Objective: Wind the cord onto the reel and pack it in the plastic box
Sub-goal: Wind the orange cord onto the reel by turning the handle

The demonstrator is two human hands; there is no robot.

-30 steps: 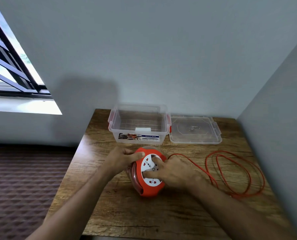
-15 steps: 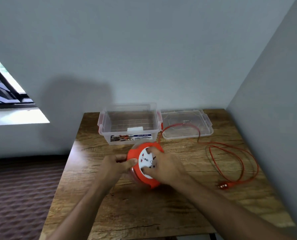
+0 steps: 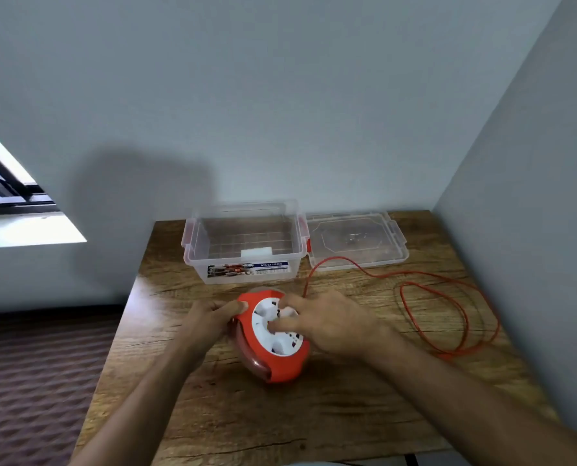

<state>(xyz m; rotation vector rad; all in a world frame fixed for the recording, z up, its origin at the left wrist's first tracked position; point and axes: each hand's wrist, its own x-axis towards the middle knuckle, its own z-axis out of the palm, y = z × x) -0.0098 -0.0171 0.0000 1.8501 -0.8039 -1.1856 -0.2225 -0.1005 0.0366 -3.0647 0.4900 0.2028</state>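
Person, two forearms: left hand (image 3: 210, 319) and right hand (image 3: 331, 326) bare; no sleeves, gloves, rings or watch visible (forearms uncovered to frame edge).

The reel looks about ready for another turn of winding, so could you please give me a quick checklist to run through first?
1. Reel steadied: left hand grips its rim. Ok.
2. Right hand on the white face, fingers curled into it. Ok.
3. Cord free to feed: loose loops on the table, one stretch lying across the lid's front edge. Not ok.
4. Knots in the cord: cannot tell.
5. Plastic box open, lid off beside it. Ok.
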